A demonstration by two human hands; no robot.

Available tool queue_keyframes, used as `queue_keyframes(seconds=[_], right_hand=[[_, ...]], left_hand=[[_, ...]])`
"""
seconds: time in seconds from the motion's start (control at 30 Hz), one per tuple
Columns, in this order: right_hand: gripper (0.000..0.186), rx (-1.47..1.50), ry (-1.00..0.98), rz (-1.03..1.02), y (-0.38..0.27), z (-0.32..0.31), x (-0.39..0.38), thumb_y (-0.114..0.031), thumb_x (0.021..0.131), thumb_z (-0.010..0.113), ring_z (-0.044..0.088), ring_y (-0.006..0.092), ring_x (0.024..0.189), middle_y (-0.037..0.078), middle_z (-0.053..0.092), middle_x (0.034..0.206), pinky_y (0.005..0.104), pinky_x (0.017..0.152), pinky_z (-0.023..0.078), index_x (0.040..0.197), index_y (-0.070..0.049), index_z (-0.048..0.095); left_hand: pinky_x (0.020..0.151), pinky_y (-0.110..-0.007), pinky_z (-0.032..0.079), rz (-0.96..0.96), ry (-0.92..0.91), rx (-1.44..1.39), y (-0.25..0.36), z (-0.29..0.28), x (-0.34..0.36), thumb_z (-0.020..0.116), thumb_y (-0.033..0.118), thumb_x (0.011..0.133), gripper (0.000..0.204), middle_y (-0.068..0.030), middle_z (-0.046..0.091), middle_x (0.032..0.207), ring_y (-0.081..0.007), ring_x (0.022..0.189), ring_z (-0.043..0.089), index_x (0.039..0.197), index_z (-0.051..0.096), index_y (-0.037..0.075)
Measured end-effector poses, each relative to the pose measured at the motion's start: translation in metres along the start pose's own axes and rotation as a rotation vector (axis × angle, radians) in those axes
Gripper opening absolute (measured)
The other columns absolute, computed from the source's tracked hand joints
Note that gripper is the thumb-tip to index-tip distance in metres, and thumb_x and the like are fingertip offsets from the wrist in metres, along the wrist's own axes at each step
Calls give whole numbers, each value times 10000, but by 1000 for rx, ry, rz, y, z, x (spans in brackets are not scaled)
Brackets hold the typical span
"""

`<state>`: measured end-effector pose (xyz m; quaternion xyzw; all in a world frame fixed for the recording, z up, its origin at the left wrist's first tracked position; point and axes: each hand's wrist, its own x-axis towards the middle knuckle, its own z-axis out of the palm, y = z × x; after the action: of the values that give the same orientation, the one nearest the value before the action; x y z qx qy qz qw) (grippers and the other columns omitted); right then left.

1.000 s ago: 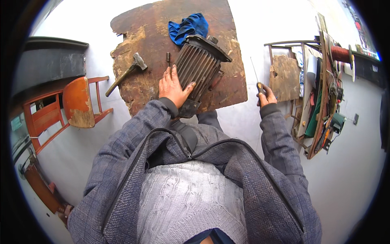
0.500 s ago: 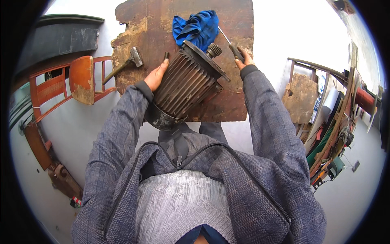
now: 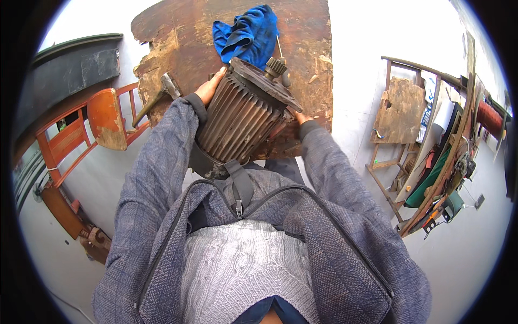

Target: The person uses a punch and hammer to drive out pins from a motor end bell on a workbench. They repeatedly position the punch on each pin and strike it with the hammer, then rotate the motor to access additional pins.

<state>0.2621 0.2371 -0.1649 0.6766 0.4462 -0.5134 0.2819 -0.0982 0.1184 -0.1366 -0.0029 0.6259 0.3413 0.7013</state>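
A finned, rusty motor (image 3: pixel 237 121) with a toothed gear (image 3: pixel 275 67) at its flanged end lies tilted across the near part of the worn board table (image 3: pixel 307 32). My left hand (image 3: pixel 210 86) grips its left side near the flange, fingers partly hidden. My right hand (image 3: pixel 300 116) is closed on its right side under the flange, mostly hidden. A blue cloth (image 3: pixel 245 35) lies beyond the motor. The screwdriver (image 3: pixel 279 44) lies behind the gear, partly covered. At the table's left rests a hammer (image 3: pixel 170 85).
An orange wooden chair (image 3: pixel 106 116) and a black bench (image 3: pixel 75 65) stand left. On the right are a wooden frame with a worn board (image 3: pixel 398 110), planks, rolls and a red wire spool (image 3: pixel 488 120).
My right hand carried the screwdriver onto the table, let it go and moved down to the motor. My left hand shifted from atop the motor to its left side, and the motor has turned slightly.
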Motion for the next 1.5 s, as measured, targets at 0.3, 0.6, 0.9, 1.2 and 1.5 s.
queue_keyframes(seconds=[0.3, 0.6, 0.9, 1.2, 1.5], right_hand=[[765, 1055, -488, 496, 2, 50, 31, -731, 913, 498, 529, 496, 1299, 208, 597, 1431, 732, 1041, 376, 1410, -159, 603], [759, 1000, -644, 443, 0, 50, 26, -720, 911, 528, 525, 508, 1294, 221, 602, 1416, 756, 1026, 363, 1406, -149, 600], [755, 936, -804, 401, -3, 60, 7, -709, 909, 557, 521, 519, 1290, 234, 606, 1401, 780, 1010, 350, 1402, -139, 596], [781, 894, -648, 249, -17, 91, -26, -672, 941, 560, 578, 445, 1223, 225, 597, 1384, 650, 976, 465, 1495, -128, 471], [783, 844, -412, -50, 0, 53, -62, -656, 948, 573, 596, 420, 1194, 215, 598, 1364, 599, 939, 488, 1504, -119, 448]], left_hand=[[1055, -387, 492, -131, -113, -136, 1, -4, 20, 509, 655, 1009, 729, -81, 634, 1411, -223, 1201, 627, 1480, 551, 101], [989, -328, 512, 38, -61, -143, 0, 0, 12, 479, 544, 1064, 587, -49, 660, 1360, -171, 1123, 654, 1467, 562, 126], [1024, -363, 513, -50, 92, -398, -58, -11, -46, 523, 502, 1055, 547, -57, 682, 1320, -184, 1145, 654, 1426, 588, 104], [1055, -399, 507, 134, 268, -458, -129, -12, -111, 442, 523, 1082, 608, -94, 641, 1380, -247, 1203, 636, 1497, 504, 83], [942, -381, 493, 549, 608, 90, -89, 69, -139, 562, 456, 1045, 516, -173, 703, 1079, -257, 1031, 649, 1143, 667, -40]])
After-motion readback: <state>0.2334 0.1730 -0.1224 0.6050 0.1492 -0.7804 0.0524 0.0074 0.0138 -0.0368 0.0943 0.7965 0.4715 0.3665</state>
